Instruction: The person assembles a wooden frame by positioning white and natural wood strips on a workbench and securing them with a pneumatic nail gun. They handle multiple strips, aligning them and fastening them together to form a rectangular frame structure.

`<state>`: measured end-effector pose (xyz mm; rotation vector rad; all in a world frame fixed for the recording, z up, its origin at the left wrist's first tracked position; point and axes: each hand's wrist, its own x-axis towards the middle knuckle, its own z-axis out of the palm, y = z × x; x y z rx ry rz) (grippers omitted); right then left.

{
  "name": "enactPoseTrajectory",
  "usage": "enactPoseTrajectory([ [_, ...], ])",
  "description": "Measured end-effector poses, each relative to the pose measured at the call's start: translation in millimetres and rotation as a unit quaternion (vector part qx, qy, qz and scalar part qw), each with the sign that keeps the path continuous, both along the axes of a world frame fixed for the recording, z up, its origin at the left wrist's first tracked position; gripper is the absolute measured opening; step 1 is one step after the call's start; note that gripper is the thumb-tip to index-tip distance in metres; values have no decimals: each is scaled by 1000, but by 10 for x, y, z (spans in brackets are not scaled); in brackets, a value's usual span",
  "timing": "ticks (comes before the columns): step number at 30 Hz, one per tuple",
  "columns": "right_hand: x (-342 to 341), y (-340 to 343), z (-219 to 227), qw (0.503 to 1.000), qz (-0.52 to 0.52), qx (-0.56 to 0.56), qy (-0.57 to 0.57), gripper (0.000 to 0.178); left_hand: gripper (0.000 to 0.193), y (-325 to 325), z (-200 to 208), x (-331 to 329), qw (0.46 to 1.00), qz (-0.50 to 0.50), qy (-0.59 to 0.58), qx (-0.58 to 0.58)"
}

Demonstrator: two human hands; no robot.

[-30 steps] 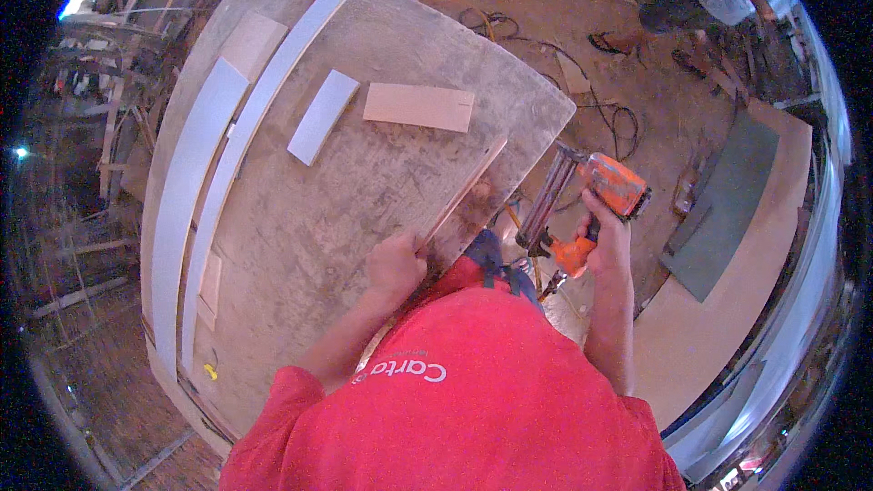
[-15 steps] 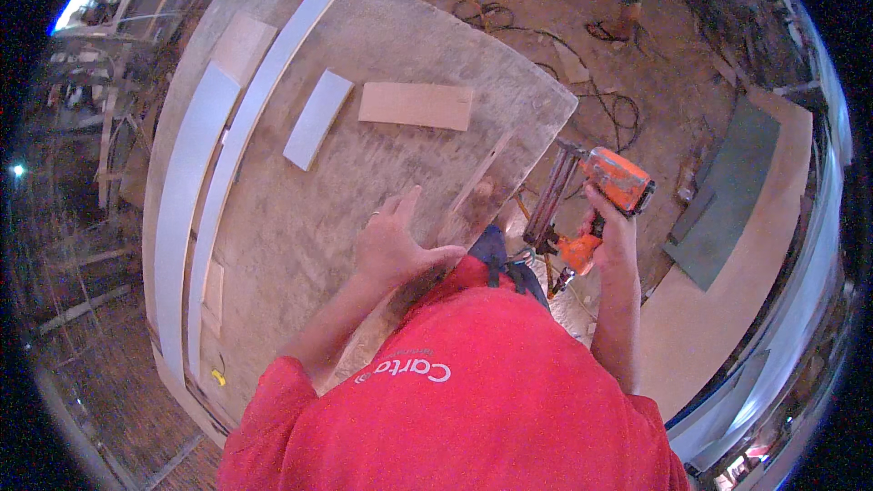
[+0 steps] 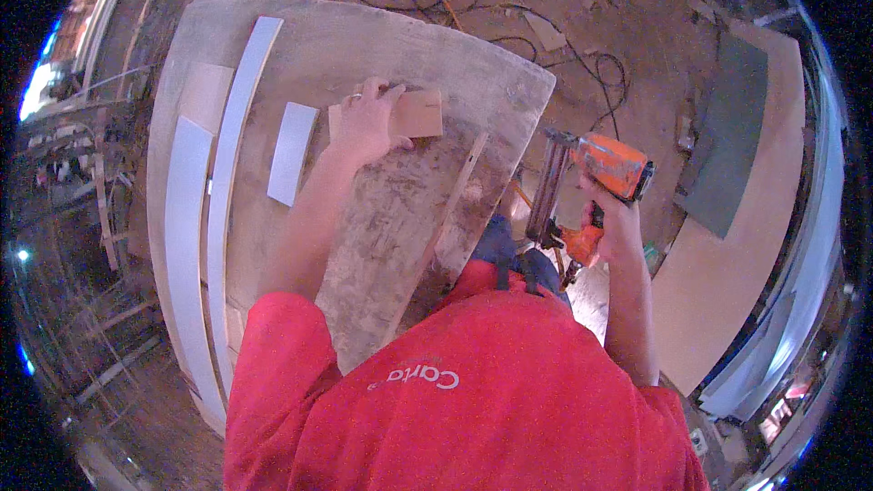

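Head view. Your left hand (image 3: 366,125) is over the tan wood piece (image 3: 421,115), which lies near the far side of the worktable (image 3: 386,209). Fingers reach its far edge, a ring on one of them; thumb stands apart at the near edge, so the hand spans the piece's width. Cannot tell whether you pinch it or only rest on it.

Your right hand (image 3: 615,223) is wrapped around the handle of the orange nail gun (image 3: 611,166), fingers curled, tool clear of the table's right edge, its dark magazine (image 3: 548,186) on the side toward the table.

Just left of the tan piece: a short white board (image 3: 292,153). Further left, two long white strips (image 3: 241,109) run side by side. A narrow wooden strip (image 3: 471,164) lies along the table's right side. Dark cord (image 3: 609,82) loops on the floor beyond. Off to your right, a grey-green sheet (image 3: 732,145) lies over a larger tan sheet (image 3: 691,318).
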<state>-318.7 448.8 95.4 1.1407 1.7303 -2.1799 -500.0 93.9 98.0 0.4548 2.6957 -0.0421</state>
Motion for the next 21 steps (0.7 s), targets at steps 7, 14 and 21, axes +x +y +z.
enactPoseTrajectory([
  [7, -7, -18, 56, 1000, -9, 9, -21, 27, 84, -96, 25, -62, 975, -97, 81, 182],
  [14, -4, -72, 164, 1000, -10, 0, -22, 27, 53, -73, -62, -83, 955, -184, 129, 192],
  [21, 22, -28, 159, 998, 25, -46, -37, 35, 33, 12, -118, -140, 922, -247, 226, 193],
])
